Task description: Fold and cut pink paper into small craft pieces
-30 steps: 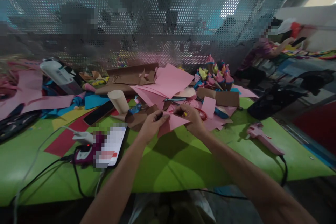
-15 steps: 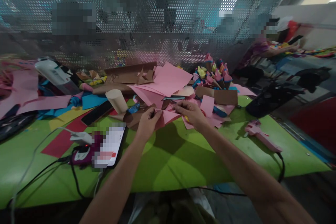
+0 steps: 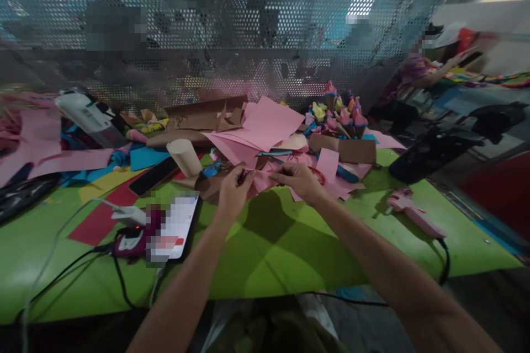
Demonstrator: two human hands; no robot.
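Both hands, left hand (image 3: 232, 190) and right hand (image 3: 298, 179), pinch a small creased pink paper (image 3: 261, 179) above the green desk (image 3: 265, 253), before a perforated metal screen (image 3: 248, 22).

Dim overhead light, soft shadows, blurred, edges bent by wide lens

perforated metal screen (image 3: 256, 27) behind green table (image 3: 290, 248) | ceiling lights glare through | person seated far right (image 3: 408, 74)

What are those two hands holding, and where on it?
A small pink paper piece: the left hand pinches its left edge, the right hand its right edge, both above the green table.
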